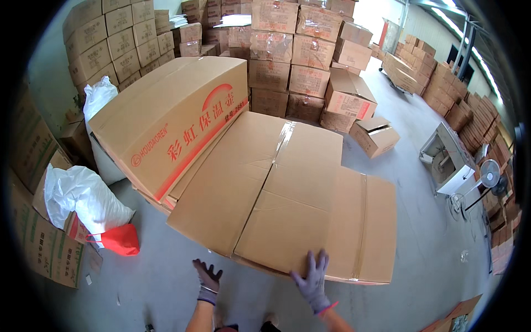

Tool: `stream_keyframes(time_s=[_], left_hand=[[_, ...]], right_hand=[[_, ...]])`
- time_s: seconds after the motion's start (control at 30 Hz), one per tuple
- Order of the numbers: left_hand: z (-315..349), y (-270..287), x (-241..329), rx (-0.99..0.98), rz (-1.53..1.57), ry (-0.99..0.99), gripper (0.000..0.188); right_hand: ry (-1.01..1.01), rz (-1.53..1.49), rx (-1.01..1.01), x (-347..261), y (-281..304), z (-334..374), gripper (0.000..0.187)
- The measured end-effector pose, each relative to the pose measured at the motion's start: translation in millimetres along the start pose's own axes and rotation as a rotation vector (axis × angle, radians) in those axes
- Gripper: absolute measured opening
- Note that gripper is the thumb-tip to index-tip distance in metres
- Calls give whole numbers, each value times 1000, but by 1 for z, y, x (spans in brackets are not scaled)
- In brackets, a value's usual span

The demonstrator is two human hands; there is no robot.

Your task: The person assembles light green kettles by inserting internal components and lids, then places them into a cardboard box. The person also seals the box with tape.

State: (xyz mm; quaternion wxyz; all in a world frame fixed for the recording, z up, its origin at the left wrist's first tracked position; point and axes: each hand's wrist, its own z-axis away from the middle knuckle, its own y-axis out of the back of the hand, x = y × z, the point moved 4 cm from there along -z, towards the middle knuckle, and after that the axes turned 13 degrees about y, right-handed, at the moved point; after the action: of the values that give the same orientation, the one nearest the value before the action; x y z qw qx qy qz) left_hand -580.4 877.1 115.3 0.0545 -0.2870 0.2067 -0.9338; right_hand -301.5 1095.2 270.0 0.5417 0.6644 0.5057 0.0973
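Three large brown cartons stand close together in front of me. The middle carton has its taped flaps facing up, with a dark gap along the seam. At its near edge my right hand, in a grey-purple glove, lies with fingers spread against the cardboard. My left hand, gloved alike, hovers with fingers apart short of the near left corner and holds nothing. Right of the middle one is a carton with a strip of clear tape. Behind to the left rises a carton with red printing on its side.
White sacks and a red bag lie at the left. Stacked cartons form a wall at the back. A smaller box sits on the grey floor beyond. To the right stand a metal-framed machine and a fan.
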Motion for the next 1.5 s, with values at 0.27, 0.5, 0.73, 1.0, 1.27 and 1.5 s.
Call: stream_keyframes(time_s=[0.27, 0.5, 0.73, 1.0, 1.27, 1.5], left_hand=[[-60, -94, 49, -404, 160, -219, 62], [-64, -125, 44, -178, -61, 250, 73], [-54, -27, 334, -184, -7, -589, 50], [17, -132, 542, 20, -1110, -1865, 37], [-11, -166, 483, 8, -478, -1571, 42], [-23, -190, 478, -33, -669, -1717, 26]], right_hand=[[130, 6, -35, 17, 5, 4, 117], [-96, 20, -169, 52, 13, -57, 114], [46, 157, -362, -86, -8, -163, 88], [-26, -851, 47, -295, -130, -444, 107], [-75, -745, 30, -282, -205, -526, 131], [136, -569, -5, -289, -156, -534, 86]])
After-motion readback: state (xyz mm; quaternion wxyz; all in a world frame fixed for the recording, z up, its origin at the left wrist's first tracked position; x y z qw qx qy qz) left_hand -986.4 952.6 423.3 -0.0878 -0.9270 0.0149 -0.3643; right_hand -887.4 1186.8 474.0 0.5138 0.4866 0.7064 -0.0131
